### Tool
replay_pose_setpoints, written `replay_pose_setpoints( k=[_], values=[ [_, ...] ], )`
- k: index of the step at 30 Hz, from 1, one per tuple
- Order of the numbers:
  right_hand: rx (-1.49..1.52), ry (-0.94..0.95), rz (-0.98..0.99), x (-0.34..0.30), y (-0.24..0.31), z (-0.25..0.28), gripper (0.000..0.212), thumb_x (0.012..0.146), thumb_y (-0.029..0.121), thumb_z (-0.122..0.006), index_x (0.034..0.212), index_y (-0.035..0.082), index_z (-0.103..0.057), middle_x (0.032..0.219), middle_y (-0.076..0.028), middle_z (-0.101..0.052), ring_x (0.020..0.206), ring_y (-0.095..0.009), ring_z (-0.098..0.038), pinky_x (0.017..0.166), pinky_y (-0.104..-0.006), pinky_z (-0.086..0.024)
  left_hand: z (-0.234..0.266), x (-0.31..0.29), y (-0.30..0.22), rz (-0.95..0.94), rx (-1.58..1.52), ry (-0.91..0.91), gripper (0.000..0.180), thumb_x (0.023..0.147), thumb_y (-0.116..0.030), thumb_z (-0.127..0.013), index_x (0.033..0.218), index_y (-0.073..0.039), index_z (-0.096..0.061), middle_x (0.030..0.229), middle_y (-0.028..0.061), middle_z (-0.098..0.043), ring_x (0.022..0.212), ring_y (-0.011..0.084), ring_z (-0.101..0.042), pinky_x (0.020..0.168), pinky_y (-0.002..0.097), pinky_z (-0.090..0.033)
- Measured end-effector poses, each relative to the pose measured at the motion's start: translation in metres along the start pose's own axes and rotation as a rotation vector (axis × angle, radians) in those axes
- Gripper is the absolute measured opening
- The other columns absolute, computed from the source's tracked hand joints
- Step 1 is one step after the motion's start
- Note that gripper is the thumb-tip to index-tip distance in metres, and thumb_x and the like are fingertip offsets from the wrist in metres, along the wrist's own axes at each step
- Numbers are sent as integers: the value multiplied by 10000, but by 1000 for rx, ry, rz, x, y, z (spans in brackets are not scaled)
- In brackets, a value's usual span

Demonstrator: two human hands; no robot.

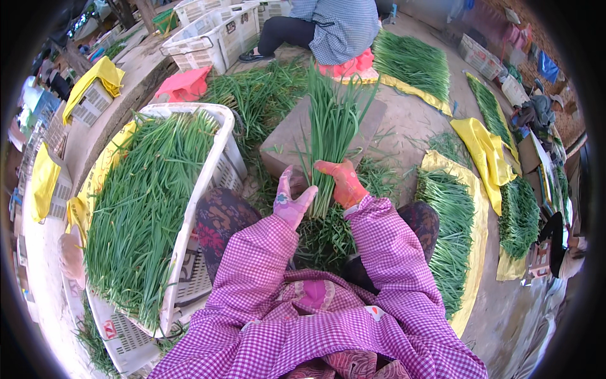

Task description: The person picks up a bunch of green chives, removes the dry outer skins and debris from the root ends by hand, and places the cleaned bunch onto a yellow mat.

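A bunch of long green Chinese chives (334, 123) stands nearly upright before me, pale stem ends down and leaf tips away. My right hand (347, 184), in an orange-pink glove, is wrapped round its lower stems. Just left of those stems, my left hand (293, 201), in a pale pink patterned glove, has its thumb and fingers apart and holds nothing. Behind the bunch is a flat grey-brown block (284, 136). Loose chives (325, 243) lie below my hands, between my knees.
At my left stands a white crate (222, 117) heaped with chives (151, 208). Chives on yellow sheets (475, 252) lie to the right, with a crumpled yellow cloth (483, 151). Ahead sits another person (341, 31) beside white crates (218, 41). Loose chives (259, 88) cover the ground between us.
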State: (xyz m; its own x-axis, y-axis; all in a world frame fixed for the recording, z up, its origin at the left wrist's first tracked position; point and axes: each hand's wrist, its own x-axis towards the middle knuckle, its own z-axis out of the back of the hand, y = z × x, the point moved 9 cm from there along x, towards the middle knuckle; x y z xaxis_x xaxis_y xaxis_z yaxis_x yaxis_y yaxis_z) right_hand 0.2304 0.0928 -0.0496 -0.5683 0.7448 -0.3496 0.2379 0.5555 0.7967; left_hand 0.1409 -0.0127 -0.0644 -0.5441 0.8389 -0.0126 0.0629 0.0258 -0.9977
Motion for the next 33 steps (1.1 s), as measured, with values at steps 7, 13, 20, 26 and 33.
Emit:
replay_pose_setpoints(
  k=[7,13,20,26,33],
  values=[
    [-594,637,-209,-34,-23,-40,433,701,3,-650,1122,-34,-557,922,-78,-642,791,-155,-600,719,-289,-483,14,6,6,136,-468,-10,538,821,-143,-639,1277,16,-402,1140,161,-572,1083,256,-537,915,355,-457],
    [-440,803,-94,-54,-32,-57,750,730,215,-756,1336,29,-356,1253,-104,-482,1105,-193,-481,904,-340,-424,-17,-7,-49,20,-803,467,585,805,-170,-590,1312,19,-368,1212,208,-518,1129,322,-510,972,434,-401],
    [-898,921,207,-54,-30,-60,676,753,401,-702,1253,10,-469,1202,-154,-529,1095,-272,-495,922,-372,-397,-25,-11,-63,-81,-827,659,660,716,-33,-556,1325,42,-314,1011,174,-613,1083,361,-529,991,498,-348],
    [-1587,790,96,-53,-14,-53,530,812,447,-607,1040,-31,-602,868,-175,-639,835,-287,-626,759,-362,-475,-5,-5,-39,94,-891,380,604,755,-57,-575,1304,18,-335,840,118,-609,963,313,-581,886,455,-442],
    [-748,345,154,-42,39,-39,192,817,107,-613,960,-20,-610,767,-67,-636,599,-111,-589,553,-245,-468,0,3,-11,123,-842,213,405,785,-97,-568,1151,50,-475,833,132,-599,848,285,-593,783,390,-480]
  ],
)
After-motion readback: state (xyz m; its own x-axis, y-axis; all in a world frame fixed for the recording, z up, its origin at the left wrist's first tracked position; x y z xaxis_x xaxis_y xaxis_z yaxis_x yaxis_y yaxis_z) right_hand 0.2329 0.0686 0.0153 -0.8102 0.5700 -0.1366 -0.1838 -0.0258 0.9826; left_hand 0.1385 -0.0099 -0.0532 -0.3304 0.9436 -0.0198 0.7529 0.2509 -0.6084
